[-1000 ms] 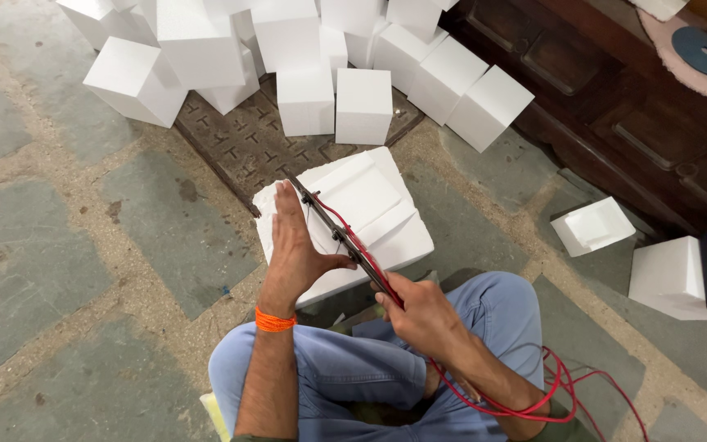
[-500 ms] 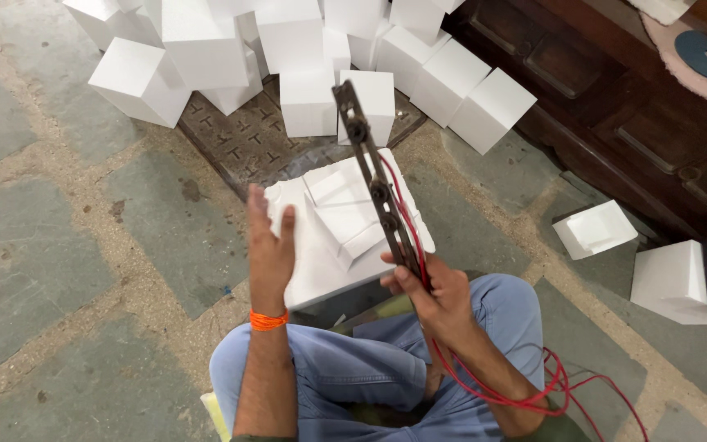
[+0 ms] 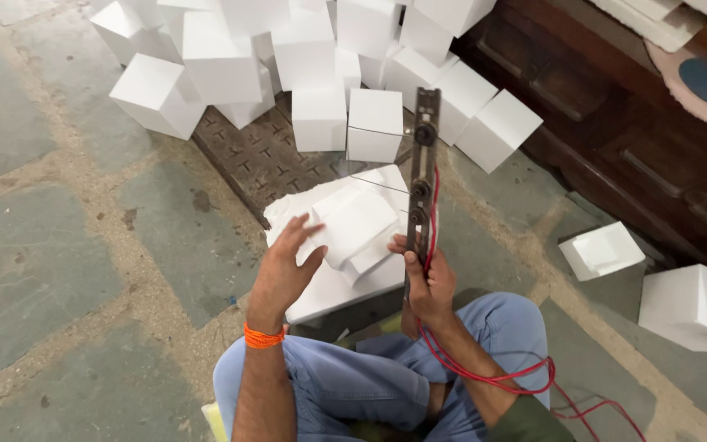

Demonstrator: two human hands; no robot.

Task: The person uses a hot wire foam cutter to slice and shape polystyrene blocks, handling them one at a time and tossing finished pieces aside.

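Many white foam blocks (image 3: 318,117) litter stone floor (image 3: 34,270); right hand (image 3: 427,282) grips cutter bar (image 3: 421,176); left hand (image 3: 284,266) spread wide.

White foam pieces (image 3: 353,225) lie at the centre, with more white foam cubes (image 3: 312,57) at twelve o'clock. The cutter bar (image 3: 421,164) is dark brown, trailed by red wires (image 3: 493,376) toward five o'clock. An orange wristband (image 3: 263,336) sits at seven o'clock; the trousers (image 3: 345,385) are light blue. Grey-green stone slabs (image 3: 34,270) have sandy joints; the wooden cabinet (image 3: 615,147) at two o'clock is dark brown.
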